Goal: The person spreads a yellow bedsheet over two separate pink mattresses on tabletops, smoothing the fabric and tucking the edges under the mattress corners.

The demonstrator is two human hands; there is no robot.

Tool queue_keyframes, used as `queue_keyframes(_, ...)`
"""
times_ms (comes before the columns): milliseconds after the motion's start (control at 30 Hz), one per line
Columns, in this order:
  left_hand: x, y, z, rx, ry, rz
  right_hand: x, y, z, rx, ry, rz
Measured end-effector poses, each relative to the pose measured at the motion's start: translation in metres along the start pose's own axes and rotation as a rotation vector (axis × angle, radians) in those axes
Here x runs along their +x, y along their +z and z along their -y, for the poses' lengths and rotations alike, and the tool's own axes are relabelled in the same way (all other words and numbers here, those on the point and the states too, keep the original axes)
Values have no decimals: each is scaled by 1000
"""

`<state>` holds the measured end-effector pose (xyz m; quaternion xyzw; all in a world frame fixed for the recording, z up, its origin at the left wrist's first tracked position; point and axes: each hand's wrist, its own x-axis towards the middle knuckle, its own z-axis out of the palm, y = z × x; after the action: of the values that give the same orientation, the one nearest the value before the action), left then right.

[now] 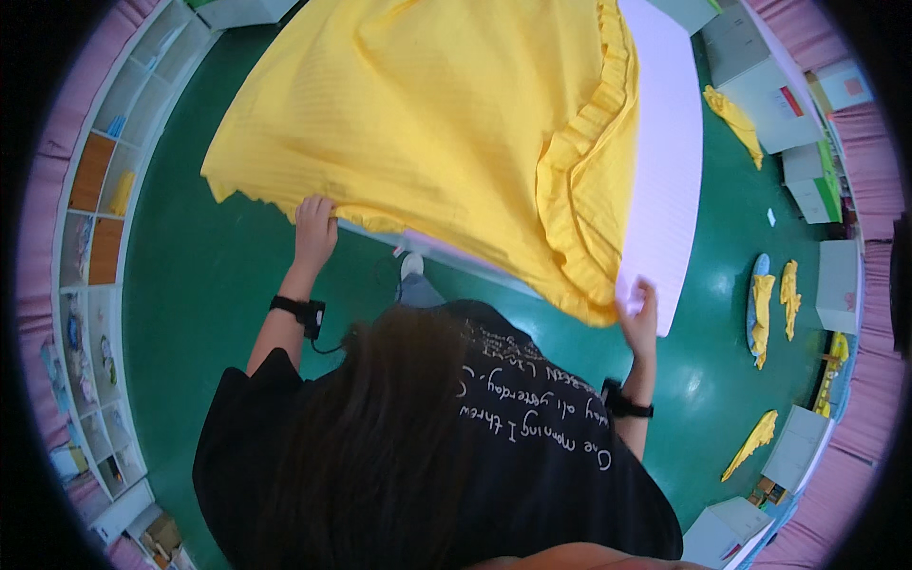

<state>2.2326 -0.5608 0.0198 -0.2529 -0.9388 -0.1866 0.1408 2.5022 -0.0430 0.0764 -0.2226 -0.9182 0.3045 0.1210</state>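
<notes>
A large yellow cloth with a ruffled trim lies spread, with some soft folds, over a pale lilac table. Its ruffle runs down the right side and doubles over near the front right corner. My left hand has its fingers closed over the cloth's front edge, where the hem hangs. At the front right corner is my right hand, slightly blurred, its thumb and fingers apart. It is beside the cloth's ruffled corner, over the bare lilac strip.
White shelving lines the left wall. White cabinets stand along the right. Several yellow cloth pieces, one a strip, lie on the green floor at right; one lies along a blue oval object.
</notes>
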Motion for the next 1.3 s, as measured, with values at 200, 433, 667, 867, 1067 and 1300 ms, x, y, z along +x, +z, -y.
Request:
queue_keyframes(200, -35, -9, -38, 109, -74, -14, 78, 46, 74, 356, -209, 159)
queue_keyframes(433, -48, -29, -44, 140, -158, -23, 138, 109, 58, -298, -271, 185)
queue_keyframes(667, -65, 16, -40, -129, -590, -603, 154, 33, 9, 681, 110, -22)
queue_keyframes(867, -38, 30, -69, -2053, -978, -428, 128, -67, -23, 1358, 599, -109)
queue_keyframes(1067, -30, 18, -88, -2305, -688, -325, 114, -108, -65, 1378, 563, -175)
queue_keyframes(1300, -16, 39, -91, -1945, -984, -348, 95, -126, -99, 1376, 531, -179)
